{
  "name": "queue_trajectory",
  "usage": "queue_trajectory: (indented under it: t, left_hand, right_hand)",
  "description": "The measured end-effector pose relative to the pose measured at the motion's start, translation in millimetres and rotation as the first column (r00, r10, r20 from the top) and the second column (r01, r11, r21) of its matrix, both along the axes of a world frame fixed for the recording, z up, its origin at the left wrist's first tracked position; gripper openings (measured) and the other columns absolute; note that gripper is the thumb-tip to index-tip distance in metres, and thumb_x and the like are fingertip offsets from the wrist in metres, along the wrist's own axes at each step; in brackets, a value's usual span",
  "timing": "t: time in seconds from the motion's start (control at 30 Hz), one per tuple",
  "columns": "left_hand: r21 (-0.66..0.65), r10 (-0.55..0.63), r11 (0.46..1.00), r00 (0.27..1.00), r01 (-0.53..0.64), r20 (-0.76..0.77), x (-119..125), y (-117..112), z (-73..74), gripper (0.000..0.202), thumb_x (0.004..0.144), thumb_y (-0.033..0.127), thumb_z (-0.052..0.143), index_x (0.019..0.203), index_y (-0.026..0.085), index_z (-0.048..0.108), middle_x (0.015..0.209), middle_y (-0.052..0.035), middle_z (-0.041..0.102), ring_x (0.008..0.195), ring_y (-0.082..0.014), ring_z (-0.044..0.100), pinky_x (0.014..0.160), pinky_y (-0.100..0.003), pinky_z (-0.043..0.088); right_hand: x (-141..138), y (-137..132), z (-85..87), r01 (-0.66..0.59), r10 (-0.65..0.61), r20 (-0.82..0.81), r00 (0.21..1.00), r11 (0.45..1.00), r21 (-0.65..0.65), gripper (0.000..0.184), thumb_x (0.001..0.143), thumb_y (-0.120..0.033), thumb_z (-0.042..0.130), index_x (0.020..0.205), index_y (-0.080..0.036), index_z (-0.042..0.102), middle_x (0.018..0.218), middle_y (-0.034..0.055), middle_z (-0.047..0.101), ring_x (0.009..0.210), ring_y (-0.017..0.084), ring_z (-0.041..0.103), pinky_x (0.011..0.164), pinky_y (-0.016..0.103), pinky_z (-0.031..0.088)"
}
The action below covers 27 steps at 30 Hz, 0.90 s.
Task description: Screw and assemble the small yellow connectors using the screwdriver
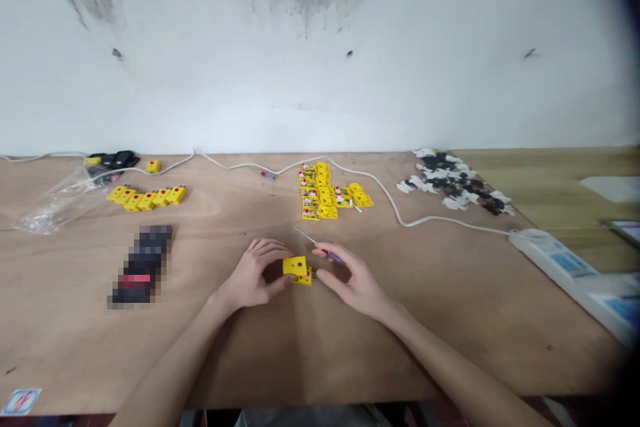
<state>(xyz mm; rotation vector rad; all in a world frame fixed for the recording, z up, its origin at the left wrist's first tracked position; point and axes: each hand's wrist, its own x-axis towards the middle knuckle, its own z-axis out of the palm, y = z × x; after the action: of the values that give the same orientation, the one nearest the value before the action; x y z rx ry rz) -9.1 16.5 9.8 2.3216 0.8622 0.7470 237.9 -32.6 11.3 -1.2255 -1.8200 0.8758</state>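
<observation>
On the plywood bench (210, 353), a row of plug connectors (147, 198) sits to my left and a heap of connectors (323, 195) lies straight ahead, beyond the plug connector (295, 268) between my left hand (253, 273) and right hand (353, 280), which has a screwdriver (330, 253) in it. A power strip (550, 257) lies off to the right.

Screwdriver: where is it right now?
In the head view, the screwdriver is tucked in the right hand, its thin shaft pointing up and left, just beyond the yellow connector gripped by the left hand.

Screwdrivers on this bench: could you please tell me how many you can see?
2. One screwdriver is in the right hand; another lies on the table beyond the hands. More could be hidden among the yellow connectors.
</observation>
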Motion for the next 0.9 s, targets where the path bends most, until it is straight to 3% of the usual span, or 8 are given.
queue_trajectory:
  t: [0.1,0.33,0.6,0.9]
  left_hand:
    - [0.008,-0.053,0.999,0.999,0.054,-0.012,10,-7,1.8,0.036,0.085,0.032,0.066,0.119,0.024,0.061,0.118,-0.0073,0.068,0.116,-0.0254,0.057,0.100,-0.044,0.042]
    - [0.007,-0.069,0.997,0.990,0.071,-0.122,16,-9,2.0,0.035,0.087,0.029,0.062,0.121,0.026,0.059,0.114,-0.0054,0.068,0.105,-0.0237,0.059,0.093,-0.042,0.043]
    - [0.029,-0.061,0.997,0.983,0.067,-0.172,12,-5,-0.7,0.033,0.087,0.034,0.061,0.118,0.024,0.061,0.118,-0.0082,0.064,0.110,-0.0260,0.055,0.095,-0.042,0.043]
    - [0.014,-0.069,0.997,0.980,0.073,-0.189,13,-3,1.1,0.033,0.083,0.032,0.066,0.116,0.028,0.064,0.112,-0.0049,0.066,0.115,-0.0256,0.053,0.099,-0.042,0.040]
  right_hand:
    - [-2,0,-4.4,-0.061,0.062,0.001,0.998,0.995,0.078,0.045,0.085,-0.030,0.069,0.127,-0.022,0.056,0.124,0.0116,0.063,0.115,0.023,0.059,0.099,0.041,0.047]
    - [-7,-1,-21.4,-0.063,0.049,0.077,0.996,0.980,0.189,0.033,0.083,-0.026,0.072,0.115,-0.025,0.062,0.104,0.0063,0.070,0.096,0.021,0.063,0.086,0.038,0.051]
    - [-10,2,-10.8,-0.096,0.050,0.237,0.970,0.977,0.189,0.034,0.085,-0.029,0.070,0.117,-0.024,0.061,0.100,0.0057,0.071,0.092,0.022,0.062,0.084,0.037,0.047]
    - [-12,-1,-9.2,-0.094,0.042,0.314,0.948,0.984,0.152,0.018,0.085,-0.029,0.071,0.101,-0.022,0.065,0.098,0.0035,0.072,0.088,0.021,0.059,0.080,0.036,0.043]
